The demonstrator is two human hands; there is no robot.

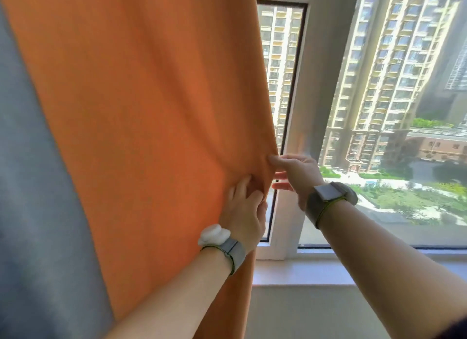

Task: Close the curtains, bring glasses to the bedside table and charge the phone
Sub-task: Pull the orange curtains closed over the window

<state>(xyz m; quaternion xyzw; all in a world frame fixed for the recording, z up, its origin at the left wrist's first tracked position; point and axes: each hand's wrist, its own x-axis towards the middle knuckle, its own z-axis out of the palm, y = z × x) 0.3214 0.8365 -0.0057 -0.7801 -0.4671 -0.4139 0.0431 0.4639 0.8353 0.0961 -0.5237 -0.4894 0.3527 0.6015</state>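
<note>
Head view:
Orange curtain [141,116]: hung across the left and middle of the view, its free edge running down in front of the window; the cloth was puckered where both hands met it.
Grey-blue curtain panel [30,187]: lay at the far left, joined to the orange cloth along a slanted seam.
Left hand [243,212]: was closed on the orange curtain just inside its free edge, fingers curled into a bunched fold, thumb toward the window side.
Right hand [294,173]: pinched the curtain's edge a little above the left hand; the thumb pressed the front of the cloth, while the other fingers were spread loose on the window side.
Wristbands: a grey band with a white lump sat on the left wrist [222,245], and a grey band with a green cord on the right wrist [331,199].
Window [394,111]: stood uncovered to the right of the curtain edge, showing tall apartment blocks and green grounds below.
Window sill [328,270]: ran pale beneath the glass, the curtain hanging down past its left end.
Glasses, phone: cannot tell where they were.
</note>
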